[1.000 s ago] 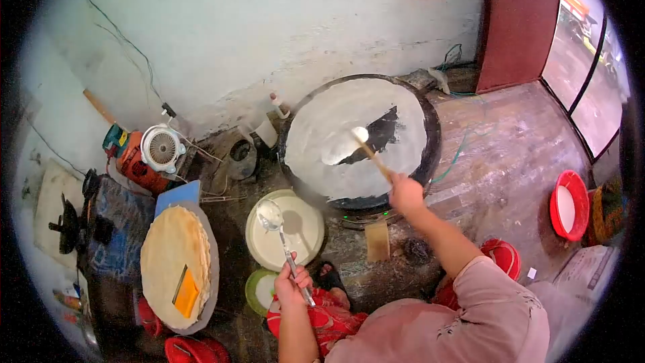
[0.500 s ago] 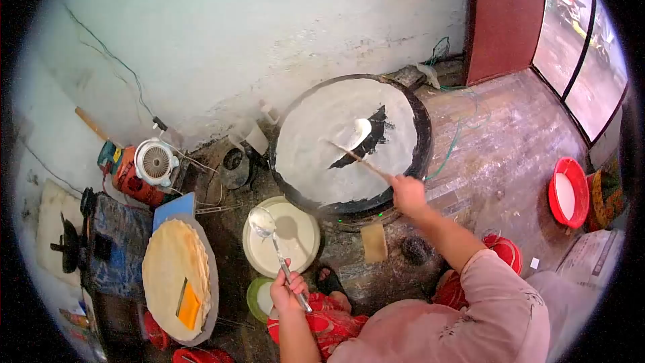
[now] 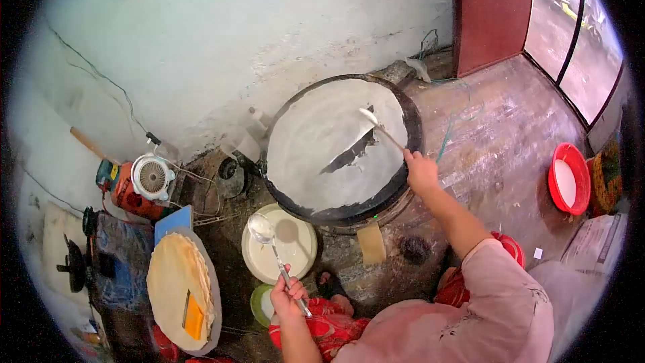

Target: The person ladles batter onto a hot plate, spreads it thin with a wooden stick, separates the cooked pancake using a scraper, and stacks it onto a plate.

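Note:
A large round black griddle (image 3: 415, 121) carries a thin layer of white batter, with a narrow dark bare patch right of its middle. My right hand (image 3: 422, 173) is closed on the handle of a wooden spreader (image 3: 388, 136), whose pale head lies on the batter at the patch's upper end. At lower centre my left hand (image 3: 289, 296) grips a metal ladle (image 3: 277, 255). The ladle's bowl, with some batter in it, is over a wide tub of batter (image 3: 295, 249). A stack of thin round flatbreads (image 3: 171, 275) with an orange scraper (image 3: 194, 317) on top stands at the left.
A green bowl (image 3: 260, 305) is beside the tub. A blower (image 3: 153, 177) and a blue board (image 3: 173, 222) stand at the left. A tan pad (image 3: 371, 243) lies before the griddle. A red basin (image 3: 557, 191) is on the floor at the right.
My right hand has moved the spreader towards the upper right, and the bare patch has narrowed. The ladle stays over the tub. The whole view has shifted a little.

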The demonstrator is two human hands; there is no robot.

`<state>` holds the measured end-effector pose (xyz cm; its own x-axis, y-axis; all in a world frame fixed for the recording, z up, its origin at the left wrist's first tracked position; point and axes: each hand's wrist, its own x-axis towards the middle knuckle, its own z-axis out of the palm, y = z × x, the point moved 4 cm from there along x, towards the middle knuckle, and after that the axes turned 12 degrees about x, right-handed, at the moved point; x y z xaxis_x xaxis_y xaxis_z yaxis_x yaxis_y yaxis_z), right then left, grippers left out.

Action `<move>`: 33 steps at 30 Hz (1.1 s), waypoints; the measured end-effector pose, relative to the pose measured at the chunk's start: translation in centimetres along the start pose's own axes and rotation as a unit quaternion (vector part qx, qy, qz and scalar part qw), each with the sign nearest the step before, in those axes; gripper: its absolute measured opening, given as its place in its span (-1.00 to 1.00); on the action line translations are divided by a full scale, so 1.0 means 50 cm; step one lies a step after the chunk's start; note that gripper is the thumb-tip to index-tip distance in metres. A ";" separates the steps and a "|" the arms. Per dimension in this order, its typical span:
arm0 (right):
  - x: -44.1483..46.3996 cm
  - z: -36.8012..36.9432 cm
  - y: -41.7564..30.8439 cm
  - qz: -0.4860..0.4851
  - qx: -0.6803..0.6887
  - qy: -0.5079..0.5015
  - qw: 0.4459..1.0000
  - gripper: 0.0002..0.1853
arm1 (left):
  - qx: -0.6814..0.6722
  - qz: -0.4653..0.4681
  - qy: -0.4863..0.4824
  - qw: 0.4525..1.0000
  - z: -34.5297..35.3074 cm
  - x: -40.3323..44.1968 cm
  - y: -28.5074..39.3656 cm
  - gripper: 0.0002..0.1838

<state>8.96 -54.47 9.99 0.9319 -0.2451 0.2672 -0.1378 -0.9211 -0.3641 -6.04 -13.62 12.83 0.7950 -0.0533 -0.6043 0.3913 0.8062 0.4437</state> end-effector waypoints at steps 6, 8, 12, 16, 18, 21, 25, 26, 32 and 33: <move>-0.007 -0.006 0.047 0.127 0.174 -0.093 0.972 -0.65 | -0.014 0.008 0.006 1.000 0.011 0.008 -0.007 -0.65; 0.020 0.008 0.083 0.044 0.315 -0.013 0.948 -0.64 | 0.011 0.020 0.013 1.000 0.019 0.003 -0.009 -0.65; 0.104 0.011 0.157 0.120 0.297 -0.019 0.947 -0.67 | -0.011 -0.006 -0.006 1.000 0.024 0.006 -0.014 -0.63; 0.076 -0.004 0.217 0.105 0.291 -0.196 0.931 -0.68 | 0.004 -0.002 -0.015 1.000 0.016 0.008 -0.012 -0.70; 0.053 -0.025 0.258 0.141 0.339 -0.186 0.911 -0.70 | 0.006 -0.004 -0.005 1.000 0.025 0.006 -0.013 -0.70; 0.037 -0.002 0.268 0.184 0.308 -0.116 0.926 -0.72 | 0.020 0.005 0.019 1.000 0.029 0.006 -0.015 -0.70; -0.001 0.012 0.121 0.129 0.277 -0.050 0.951 -0.71 | 0.015 -0.001 0.002 1.000 0.027 0.008 -0.014 -0.70; -0.016 0.006 0.087 0.111 0.262 -0.067 0.956 -0.71 | 0.016 -0.009 -0.012 1.000 0.025 0.009 -0.016 -0.70; -0.053 -0.034 0.062 0.149 0.322 -0.091 0.930 -0.73 | 0.014 -0.025 -0.036 0.999 0.018 0.002 -0.018 -0.69; -0.060 -0.006 0.061 0.158 0.336 -0.085 0.924 -0.73 | 0.031 -0.020 -0.030 0.999 0.019 0.000 -0.017 -0.69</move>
<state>5.65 -56.64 8.37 0.9275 -0.3670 -0.0708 -0.2264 -0.4009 -0.8877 -5.94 -14.89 13.10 0.8037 -0.1205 -0.5826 0.4491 0.7653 0.4612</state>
